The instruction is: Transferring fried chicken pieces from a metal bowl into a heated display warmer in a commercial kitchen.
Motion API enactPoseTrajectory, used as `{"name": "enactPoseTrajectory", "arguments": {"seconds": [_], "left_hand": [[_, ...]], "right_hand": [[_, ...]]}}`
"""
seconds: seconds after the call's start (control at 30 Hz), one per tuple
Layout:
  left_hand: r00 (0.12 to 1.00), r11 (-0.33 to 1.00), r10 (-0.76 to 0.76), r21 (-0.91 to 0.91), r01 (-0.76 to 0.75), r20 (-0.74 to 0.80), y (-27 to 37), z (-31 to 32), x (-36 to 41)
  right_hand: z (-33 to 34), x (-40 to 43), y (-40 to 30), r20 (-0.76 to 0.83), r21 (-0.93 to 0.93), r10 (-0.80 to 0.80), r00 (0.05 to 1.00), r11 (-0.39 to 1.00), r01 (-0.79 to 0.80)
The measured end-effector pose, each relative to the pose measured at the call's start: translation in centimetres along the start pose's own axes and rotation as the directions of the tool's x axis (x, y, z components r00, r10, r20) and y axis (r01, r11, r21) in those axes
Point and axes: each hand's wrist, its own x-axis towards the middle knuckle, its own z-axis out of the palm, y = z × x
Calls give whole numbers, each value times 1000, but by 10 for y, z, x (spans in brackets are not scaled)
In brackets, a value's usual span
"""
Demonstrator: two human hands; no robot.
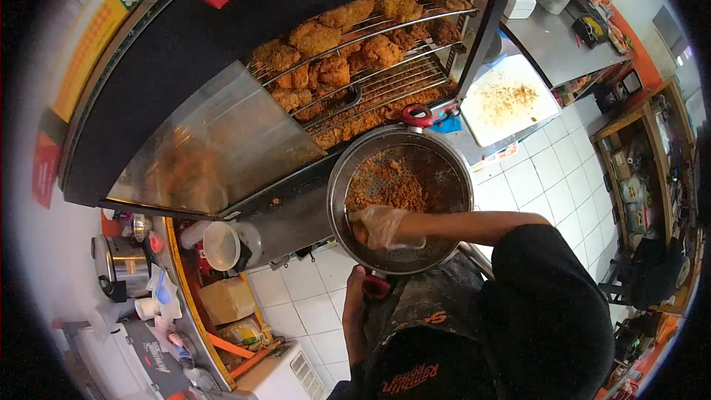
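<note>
A round steel pot [444, 178] with red handles and a perforated bottom is held level in front of my body. Golden-brown fried crumbs [391, 180] are heaped along its far-left side. My right hand [383, 226], in a clear plastic glove, reaches into the pot by the near-left wall. A golden lump shows at its fingertips; whether the fingers close on it is unclear. At the near rim, my left hand [355, 291] grips the red pot handle [376, 287], its fingers partly hidden. The far red handle [416, 115] lies against the display cabinet's edge.
Fried chicken pieces [383, 51] sit on wire racks [411, 66] in the black-framed display cabinet [150, 83], above a crumb-covered base. Right of it lies a white cutting board [508, 100] with scattered crumbs. A shelf counter [183, 289] stands left, wooden shelving [639, 178] right.
</note>
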Motion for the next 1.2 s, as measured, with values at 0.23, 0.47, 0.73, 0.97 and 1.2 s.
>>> {"name": "enactPoseTrajectory", "arguments": {"seconds": [0.23,0.47,0.73,0.97,1.2], "left_hand": [[995,991,66,119,-58,-69,13,3,1],[999,958,36,284,-39,17,4,-20,11],[988,983,-139,129,129,68,8,-23,13],[989,975,-132,187,118,62,26,3,1],[991,973,-70,228,44,110,35,20,-11]], "right_hand": [[-60,-57,45,-233,957,-69,970,-191,216],[-226,-59,48,-969,237,247,-5,934,266],[-238,-15,101,-964,260,255,-71,962,-77],[-242,35,60,-752,219,228,-618,971,93],[-256,50,87,-721,346,396,-569,917,200]]}}
